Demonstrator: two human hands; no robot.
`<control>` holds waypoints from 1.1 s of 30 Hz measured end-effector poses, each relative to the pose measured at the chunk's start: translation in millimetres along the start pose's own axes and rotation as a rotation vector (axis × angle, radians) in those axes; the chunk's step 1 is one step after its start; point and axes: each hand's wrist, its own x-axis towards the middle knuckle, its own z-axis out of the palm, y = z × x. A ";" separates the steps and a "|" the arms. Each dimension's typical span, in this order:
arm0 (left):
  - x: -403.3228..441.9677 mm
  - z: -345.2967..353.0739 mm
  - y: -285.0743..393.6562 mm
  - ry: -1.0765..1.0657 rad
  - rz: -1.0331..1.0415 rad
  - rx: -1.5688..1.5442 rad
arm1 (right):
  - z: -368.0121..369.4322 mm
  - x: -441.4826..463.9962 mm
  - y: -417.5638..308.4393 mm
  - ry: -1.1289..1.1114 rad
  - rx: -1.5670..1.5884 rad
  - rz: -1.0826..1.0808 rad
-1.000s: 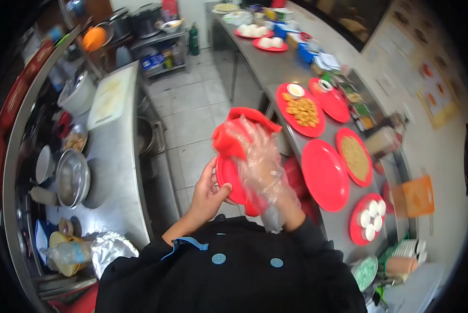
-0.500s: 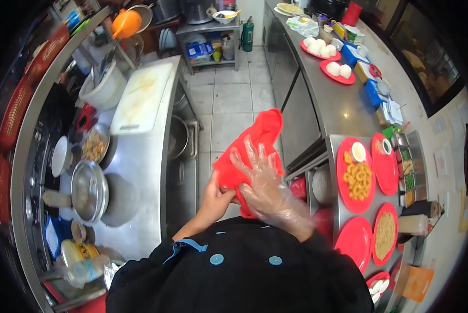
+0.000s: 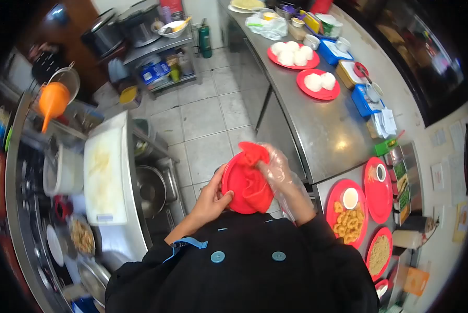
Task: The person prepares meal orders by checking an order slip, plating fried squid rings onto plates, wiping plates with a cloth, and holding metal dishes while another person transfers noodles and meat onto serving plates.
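My bare left hand grips the left rim of a red plate, with the thumb on its inner face. The plate is tilted in front of my chest. A red cloth lies bunched over the plate's right side and hides part of it. My right hand, in a clear plastic glove, pinches the upper part of that cloth; some of its fingers are hidden behind the fabric.
On the right counter stand red plates of rice mounds, fried rings and a crumbly food. At left, a white cutting board lies on a steel table. A tiled floor runs between.
My view has turned toward the right. The cloth, spread broadly under my gloved right hand before, is now bunched in it, and the plate's round rim shows in my left hand.
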 end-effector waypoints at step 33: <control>420.2 179.8 -59.4 -0.716 0.370 0.700 | -137.5 42.1 47.1 1.766 -0.221 -0.065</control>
